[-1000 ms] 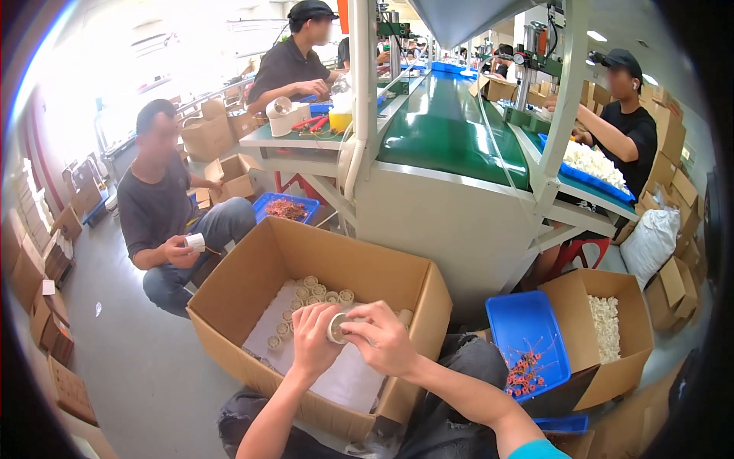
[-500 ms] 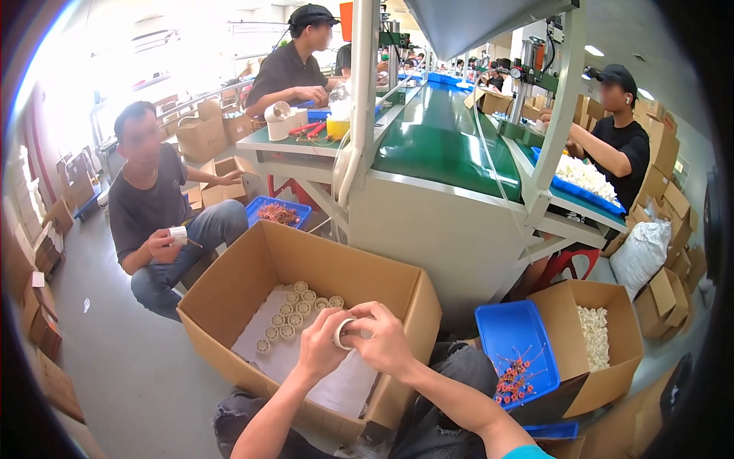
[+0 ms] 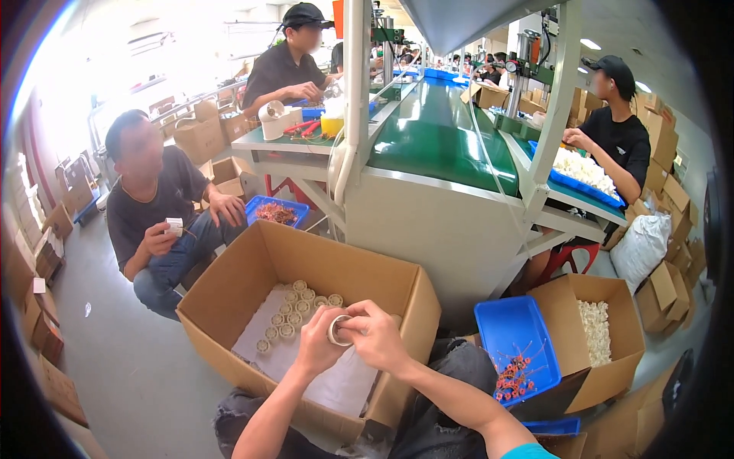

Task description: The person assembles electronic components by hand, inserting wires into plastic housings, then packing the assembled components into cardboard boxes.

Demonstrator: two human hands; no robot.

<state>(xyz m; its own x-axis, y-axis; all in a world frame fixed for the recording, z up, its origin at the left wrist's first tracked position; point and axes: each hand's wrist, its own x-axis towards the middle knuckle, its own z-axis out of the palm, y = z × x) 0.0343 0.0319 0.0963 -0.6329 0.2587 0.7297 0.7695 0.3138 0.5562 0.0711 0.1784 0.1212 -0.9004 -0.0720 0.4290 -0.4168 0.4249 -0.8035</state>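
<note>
At the centre, stretching into the distance, a long green conveyor belt [image 3: 440, 145]. Along its left side, a co-worker in a black cap [image 3: 275, 76], bent over the bench [image 3: 256, 139]; on the right, another capped co-worker [image 3: 625, 141] behind a heap of white pieces [image 3: 581, 170]. On the floor at left, a seated co-worker [image 3: 164, 187], with a white piece [image 3: 174, 226] in one hand.

In the foreground, a large cardboard box [image 3: 344, 260], open at the top, lined with a white sheet [image 3: 340, 386]. To the right, a smaller cardboard box [image 3: 562, 298], part-filled with small white parts [image 3: 594, 329]. Behind it, a white sack [image 3: 641, 249] near brown cartons [image 3: 659, 294]. Just left of the smaller box, a blue tray [image 3: 508, 321].

Above the large box, side by side, both hands: left hand [image 3: 315, 344] with fingers wrapped around the outside of a white cup [image 3: 332, 330]; right hand [image 3: 375, 336] with thumb and fingers drawn together at the cup's mouth, tips partly hidden; cannot tell the exact hold there, on the rim or on something inside. White cup in the air over the sheet, touching both hands. Beyond the left hand, on the sheet, a cluster of round white pieces [image 3: 287, 330].

Smallest, in the near end of the blue tray, red parts [image 3: 514, 379] with thin wires.
</note>
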